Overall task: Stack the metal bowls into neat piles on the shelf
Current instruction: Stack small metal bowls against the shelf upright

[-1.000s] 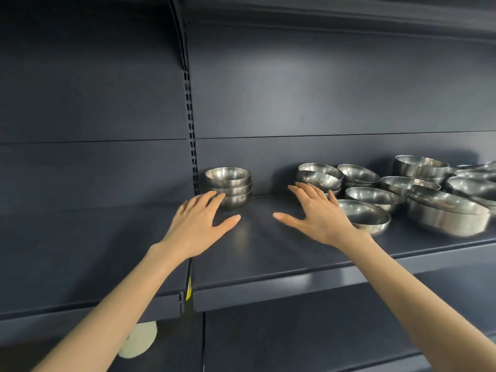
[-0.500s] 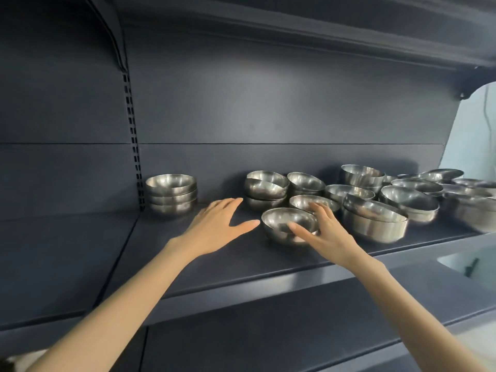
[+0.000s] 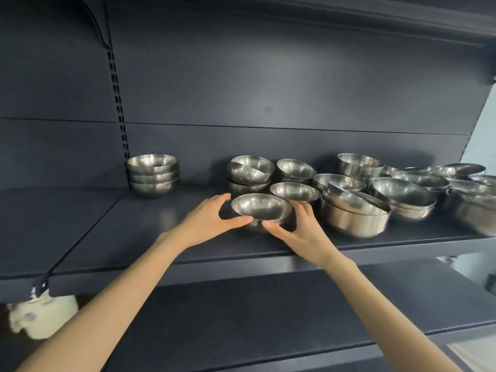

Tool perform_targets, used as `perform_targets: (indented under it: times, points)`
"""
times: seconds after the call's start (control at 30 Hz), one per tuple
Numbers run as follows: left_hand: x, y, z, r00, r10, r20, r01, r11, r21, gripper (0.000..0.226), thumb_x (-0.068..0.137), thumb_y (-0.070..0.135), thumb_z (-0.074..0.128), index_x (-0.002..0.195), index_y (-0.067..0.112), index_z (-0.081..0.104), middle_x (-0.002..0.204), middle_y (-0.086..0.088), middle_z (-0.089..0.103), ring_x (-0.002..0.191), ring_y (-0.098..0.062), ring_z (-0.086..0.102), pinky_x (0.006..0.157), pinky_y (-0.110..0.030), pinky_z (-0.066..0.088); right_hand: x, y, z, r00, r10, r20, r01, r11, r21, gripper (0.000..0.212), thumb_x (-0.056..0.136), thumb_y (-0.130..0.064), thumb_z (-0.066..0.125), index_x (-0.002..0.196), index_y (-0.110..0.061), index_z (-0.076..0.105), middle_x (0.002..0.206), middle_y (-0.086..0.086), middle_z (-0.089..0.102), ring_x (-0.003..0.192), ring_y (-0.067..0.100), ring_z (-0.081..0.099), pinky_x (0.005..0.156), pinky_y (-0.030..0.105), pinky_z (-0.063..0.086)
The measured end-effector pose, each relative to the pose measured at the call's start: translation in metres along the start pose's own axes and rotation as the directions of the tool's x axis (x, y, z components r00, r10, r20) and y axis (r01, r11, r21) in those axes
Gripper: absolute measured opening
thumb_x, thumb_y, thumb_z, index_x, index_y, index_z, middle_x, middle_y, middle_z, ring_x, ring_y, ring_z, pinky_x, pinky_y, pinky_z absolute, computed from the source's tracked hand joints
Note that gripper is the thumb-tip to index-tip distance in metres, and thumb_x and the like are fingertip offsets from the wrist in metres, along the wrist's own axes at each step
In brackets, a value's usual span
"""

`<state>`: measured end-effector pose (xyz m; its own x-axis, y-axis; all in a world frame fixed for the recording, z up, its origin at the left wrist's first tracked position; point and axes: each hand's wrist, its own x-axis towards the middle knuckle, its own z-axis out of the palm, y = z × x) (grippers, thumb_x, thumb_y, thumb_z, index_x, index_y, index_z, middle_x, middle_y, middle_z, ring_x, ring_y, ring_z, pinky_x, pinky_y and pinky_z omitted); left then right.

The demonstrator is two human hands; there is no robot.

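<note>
Both hands are on one bowl (image 3: 261, 208) near the front of the shelf (image 3: 166, 253), about mid-shelf and just ahead of the loose bowls (image 3: 295, 190). The left hand (image 3: 209, 224) curves round its left side, thumb tip on the front wall under the rim, fingers reaching toward the back; a gap shows between palm and bowl. The right hand (image 3: 303, 232) mirrors it: thumb on the front wall, fingers wrapped on the right side, wedged between this bowl and its neighbours. Can't tell if the bowl is lifted or sitting on the shelf. A neat pile (image 3: 153, 173) of similar small bowls stands far left by the upright (image 3: 118, 108), well apart from the hands. It is the likely destination. Risks, as judged: the hold is mostly fingertips on smooth curved steel, so the bowl could slip or rotate on the lift and drop to the lower shelf (image 3: 241, 318). The right fingers are tight against neighbours, so pulling out could knock the bowl behind. It could also bump the big bowl (image 3: 354, 224), where another bowl lies tilted inside and could slide. The back stack (image 3: 249, 170) also sits crooked, so any jolt may topple it. At the pile, setting the bowl in off-centre would leave it tilted or push the pile askew.
</note>
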<state>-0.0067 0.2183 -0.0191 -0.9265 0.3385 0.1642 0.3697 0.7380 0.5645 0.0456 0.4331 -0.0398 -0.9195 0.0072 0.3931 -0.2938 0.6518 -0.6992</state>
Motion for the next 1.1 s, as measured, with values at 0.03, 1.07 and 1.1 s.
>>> perform_targets:
  times: [0.03,1.07,1.1]
  points:
    - [0.000,0.000,0.003,1.000,-0.010,-0.010,0.010,0.998,-0.060,0.105,0.064,0.080,0.052,0.150,0.025,0.028,0.156,0.009,0.028,0.143,-0.013,0.024,0.112,-0.034,0.028,0.001,0.002,0.000,1.000,-0.002,0.006,0.002,1.000,0.017,0.067,0.080,-0.042,0.074,0.136,-0.021,0.044,0.136,-0.003,0.038,0.114,-0.010,0.029,0.093,-0.004,0.021]
    - [-0.012,-0.066,-0.065,0.990,0.047,-0.133,-0.104,0.879,-0.466,0.057,0.071,0.031,0.082,0.121,0.029,0.054,0.116,0.016,0.063,0.101,0.008,0.059,0.085,-0.015,0.046,0.038,-0.063,0.073,0.995,-0.074,0.068,0.043,0.925,0.378,0.060,0.080,-0.026,0.078,0.123,-0.030,0.036,0.114,-0.023,0.053,0.101,-0.008,0.056,0.077,0.003,0.044]
    - [-0.011,-0.071,-0.068,0.990,0.045,-0.133,-0.104,0.872,-0.477,0.056,0.073,0.029,0.082,0.122,0.029,0.054,0.116,0.016,0.063,0.102,0.008,0.059,0.087,-0.016,0.045,0.041,-0.067,0.077,0.995,-0.072,0.071,0.040,0.923,0.384,0.060,0.080,-0.027,0.078,0.124,-0.030,0.037,0.116,-0.022,0.054,0.104,-0.007,0.056,0.079,0.003,0.045]
